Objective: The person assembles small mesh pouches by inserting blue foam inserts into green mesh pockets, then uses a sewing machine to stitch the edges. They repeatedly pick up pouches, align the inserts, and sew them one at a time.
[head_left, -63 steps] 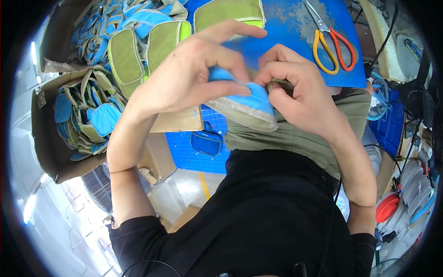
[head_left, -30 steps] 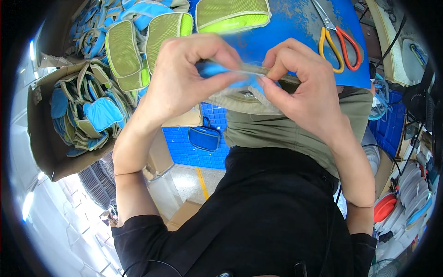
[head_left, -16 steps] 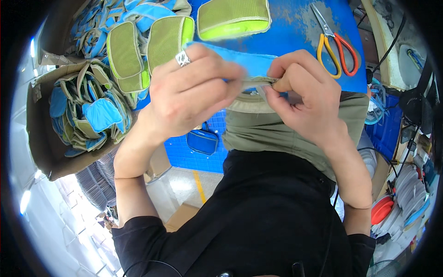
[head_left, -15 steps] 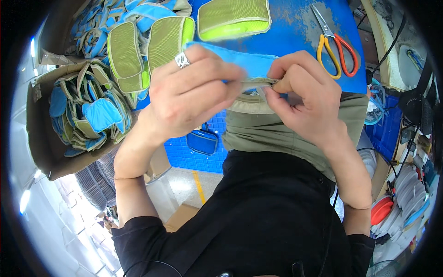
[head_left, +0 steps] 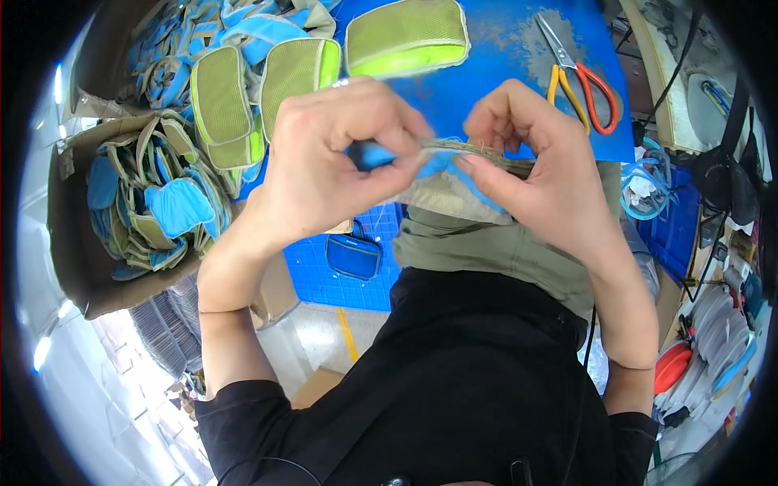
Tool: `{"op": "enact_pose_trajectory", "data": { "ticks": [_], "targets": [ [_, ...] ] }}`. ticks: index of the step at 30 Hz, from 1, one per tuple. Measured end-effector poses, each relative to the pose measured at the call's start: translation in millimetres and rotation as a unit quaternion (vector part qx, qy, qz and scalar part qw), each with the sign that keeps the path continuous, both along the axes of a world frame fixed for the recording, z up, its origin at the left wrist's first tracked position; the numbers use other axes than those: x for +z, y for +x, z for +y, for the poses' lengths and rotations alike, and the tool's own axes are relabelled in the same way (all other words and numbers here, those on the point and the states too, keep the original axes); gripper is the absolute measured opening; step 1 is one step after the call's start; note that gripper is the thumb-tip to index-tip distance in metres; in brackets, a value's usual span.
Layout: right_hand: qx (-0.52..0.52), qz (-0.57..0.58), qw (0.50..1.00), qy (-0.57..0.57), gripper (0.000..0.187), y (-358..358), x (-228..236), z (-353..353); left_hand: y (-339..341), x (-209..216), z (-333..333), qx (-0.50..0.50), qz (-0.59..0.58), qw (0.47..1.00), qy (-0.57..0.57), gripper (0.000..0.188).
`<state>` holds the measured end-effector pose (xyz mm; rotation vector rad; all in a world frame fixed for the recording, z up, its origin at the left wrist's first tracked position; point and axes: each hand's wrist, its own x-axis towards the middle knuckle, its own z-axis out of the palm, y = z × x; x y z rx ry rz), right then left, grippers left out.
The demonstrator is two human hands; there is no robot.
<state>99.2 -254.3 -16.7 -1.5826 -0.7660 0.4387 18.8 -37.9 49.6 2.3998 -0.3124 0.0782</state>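
Just above my lap I hold a small blue and beige fabric pouch by its raw, frayed seam edge. My left hand pinches one end of that edge between thumb and fingers. The thumb of my right hand presses the other end from the near side, its fingers curled behind. Part of the fabric is covered by my hands. Beyond them, on the blue tabletop, lie several green mesh pouches. Scissors with one orange and one red handle lie at the far right.
A cardboard box full of blue and beige fabric pieces stands at my left. More such pieces are heaped behind it. A dark blue pouch lies below my left hand. At right is a blue mesh basket.
The blue fabric that stood up between my hands has been folded down, and the seam edge now faces up. My right fingers have opened a little and shifted along the edge.
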Motion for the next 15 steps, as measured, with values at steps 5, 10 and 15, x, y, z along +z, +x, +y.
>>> {"op": "enact_pose_trajectory", "data": {
  "ticks": [5, 10, 15],
  "targets": [
    [0.031, -0.011, 0.999, -0.042, 0.013, 5, 13, -10, 8, 11, -9, 0.006, 0.038, 0.999, -0.023, 0.013],
    [0.049, 0.048, 0.996, -0.052, 0.012, 10, 33, -19, 23, 24, -6, -0.026, 0.07, 0.995, -0.062, 0.014],
    [0.059, 0.18, 0.981, -0.048, 0.012, 14, 65, -27, 44, 49, 6, -0.067, 0.087, 0.994, -0.02, 0.019]
  ]
}}
